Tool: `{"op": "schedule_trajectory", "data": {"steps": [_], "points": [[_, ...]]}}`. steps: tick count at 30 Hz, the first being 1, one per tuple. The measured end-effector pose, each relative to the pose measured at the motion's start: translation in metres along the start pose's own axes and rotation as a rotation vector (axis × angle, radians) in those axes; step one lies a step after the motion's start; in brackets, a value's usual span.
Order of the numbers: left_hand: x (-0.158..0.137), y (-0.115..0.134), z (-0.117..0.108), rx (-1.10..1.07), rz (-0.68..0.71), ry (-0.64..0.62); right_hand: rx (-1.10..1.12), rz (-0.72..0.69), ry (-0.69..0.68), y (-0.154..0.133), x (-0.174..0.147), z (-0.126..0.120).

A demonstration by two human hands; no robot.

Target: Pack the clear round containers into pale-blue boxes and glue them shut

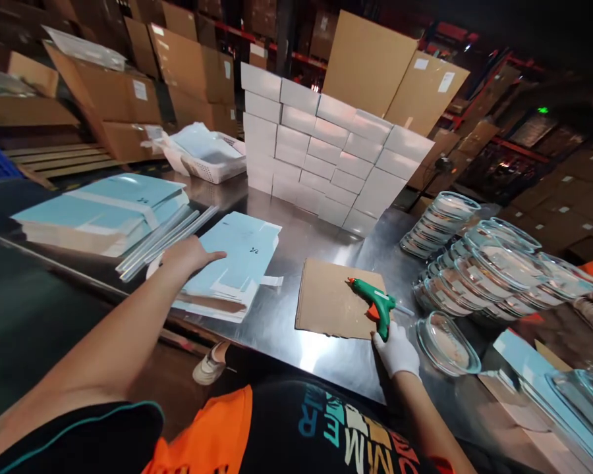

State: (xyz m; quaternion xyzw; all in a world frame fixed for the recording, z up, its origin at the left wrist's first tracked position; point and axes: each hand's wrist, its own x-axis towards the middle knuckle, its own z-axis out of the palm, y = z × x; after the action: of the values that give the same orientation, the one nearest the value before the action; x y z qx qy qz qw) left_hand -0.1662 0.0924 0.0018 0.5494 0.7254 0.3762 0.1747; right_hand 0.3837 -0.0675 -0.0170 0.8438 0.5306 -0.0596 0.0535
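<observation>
My left hand [190, 255], bare, lies at the left edge of a stack of flat light-blue cartons [247, 240], thumb stretched out over the top one. Its other fingers are mostly hidden. Close beside it, several clear glue sticks [161, 243] lie in a bundle against another stack of blue cartons [101, 201]. In a white glove, my right hand [399, 350] is closed around the lower end of the handle of a green hot glue gun [375, 299]. Beneath the gun is a brown cardboard sheet [326, 296], and a glue stick [404, 309] pokes from its back.
White boxes [321, 145] form a wall at the back of the metal table [281, 329]. A white basket [220, 170] stands left of them. Stacked glass dishes [494, 270] crowd the right, with one glass dish [447, 342] beside my glove. Large brown cartons [192, 66] stand behind.
</observation>
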Motion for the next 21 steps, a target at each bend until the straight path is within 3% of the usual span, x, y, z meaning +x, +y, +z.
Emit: {"op": "schedule_trajectory", "data": {"steps": [5, 8, 10, 12, 15, 17, 19, 21], "points": [[-0.018, 0.015, -0.022, 0.068, -0.026, 0.112, 0.032, -0.004, 0.045, 0.007, 0.001, 0.002], [-0.023, 0.025, -0.028, -0.049, -0.032, 0.115, 0.045, -0.030, 0.184, 0.003, 0.001, -0.006], [-0.032, 0.035, -0.020, -0.254, -0.057, 0.042, 0.191, -0.167, 0.304, -0.010, -0.001, -0.012], [-0.051, 0.051, -0.005, -0.670, -0.153, -0.089, 0.492, -0.375, 0.312, -0.032, -0.005, -0.018], [-0.091, 0.077, 0.023, -0.882, -0.192, -0.501, 0.975, -0.621, 0.127, -0.076, -0.012, -0.031], [-0.113, 0.089, 0.035, -0.941, -0.066, -0.817, 1.174, -0.688, 0.057, -0.101, -0.019, -0.042], [-0.125, 0.096, 0.040, -0.969, 0.144, -1.075, 1.259, -0.689, 0.098, -0.115, -0.025, -0.052], [-0.129, 0.099, 0.041, -0.936, 0.336, -1.178, 1.273, -0.678, 0.177, -0.118, -0.030, -0.057]]}}
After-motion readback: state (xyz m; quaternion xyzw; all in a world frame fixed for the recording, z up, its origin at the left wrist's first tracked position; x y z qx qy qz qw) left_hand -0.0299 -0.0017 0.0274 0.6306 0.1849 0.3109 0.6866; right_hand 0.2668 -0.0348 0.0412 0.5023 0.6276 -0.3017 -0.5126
